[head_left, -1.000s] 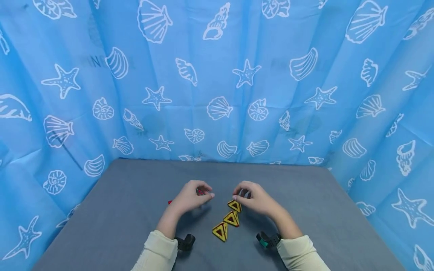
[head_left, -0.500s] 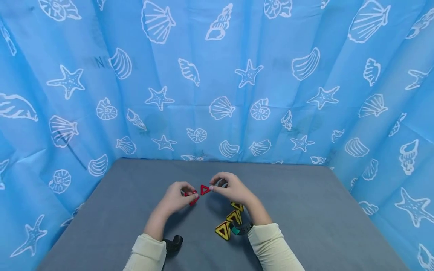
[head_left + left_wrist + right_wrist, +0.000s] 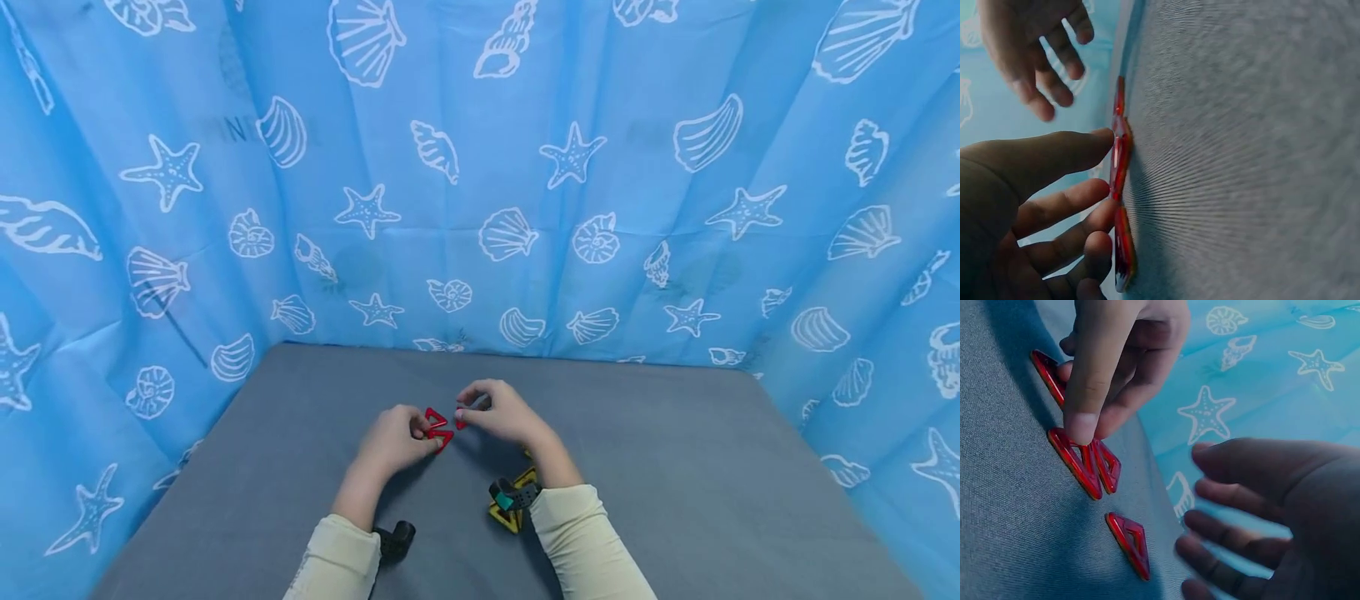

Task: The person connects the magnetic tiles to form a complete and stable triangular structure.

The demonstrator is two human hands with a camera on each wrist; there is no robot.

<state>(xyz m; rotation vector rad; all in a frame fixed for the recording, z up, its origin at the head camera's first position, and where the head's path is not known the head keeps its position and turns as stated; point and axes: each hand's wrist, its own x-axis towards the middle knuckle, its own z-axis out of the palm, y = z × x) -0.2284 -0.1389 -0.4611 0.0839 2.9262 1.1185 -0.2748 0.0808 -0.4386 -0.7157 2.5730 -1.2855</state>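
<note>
In the head view my left hand (image 3: 396, 439) is low over the table, thumb and fingers pinching a red triangular magnetic tile with a hollow centre (image 3: 1072, 464). A second red tile (image 3: 1112, 467) lies right against that one. Another red tile (image 3: 1047, 375) reaches back beneath the left fingers and is partly hidden. Fingers loosely bent and apart, my right hand (image 3: 501, 412) hovers beside a separate red tile (image 3: 1124, 542); nothing is held in it. From the left wrist view, the red tiles (image 3: 1120, 159) appear edge-on in a row close over the cloth.
Yellow triangular tiles (image 3: 504, 517) lie nearer me, partly hidden behind the right forearm and its dark wrist strap (image 3: 517, 495). Grey cloth (image 3: 675, 467) covers the table. A blue shell-print curtain (image 3: 510, 275) stands along the back and sides.
My right hand has moved left from the yellow tiles to the red ones. A red tile now sits against the one under my left hand. The head view has shifted slightly.
</note>
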